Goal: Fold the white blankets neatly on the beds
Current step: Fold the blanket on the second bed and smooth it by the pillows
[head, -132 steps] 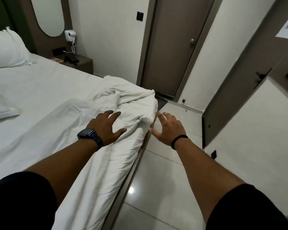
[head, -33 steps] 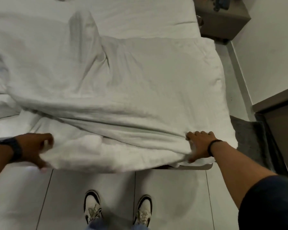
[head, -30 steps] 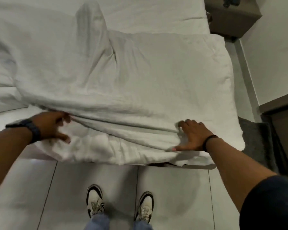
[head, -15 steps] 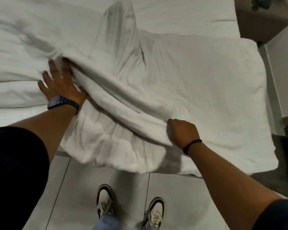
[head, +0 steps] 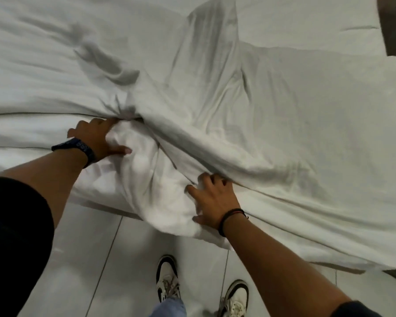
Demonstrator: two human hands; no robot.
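Looking down from the head camera, a white blanket [head: 249, 115] lies rumpled across the bed [head: 306, 17], covering most of the mattress and spilling over its near edge toward the tiled floor [head: 96, 259]. A thick rolled fold runs from the middle of the bed down to the right, and a bunched lump of the blanket hangs at the near edge between the two hands.

The left hand [head: 96, 138], with a dark watch [head: 78, 146] on its wrist, sits at the left of that lump. Its fingers [head: 101, 121] are curled into the cloth and gripping a wad of it, the thumb pressed along the near side.

The right hand [head: 213, 200], with a dark band [head: 230, 217] on its wrist, rests on the lump's right side, just under the rolled fold. Its fingers [head: 215, 179] are spread and bent, their tips dug into the blanket; whether they pinch cloth or only press on it cannot be told.

Two white-and-black shoes [head: 167, 277] stand on the floor near the bed's edge.
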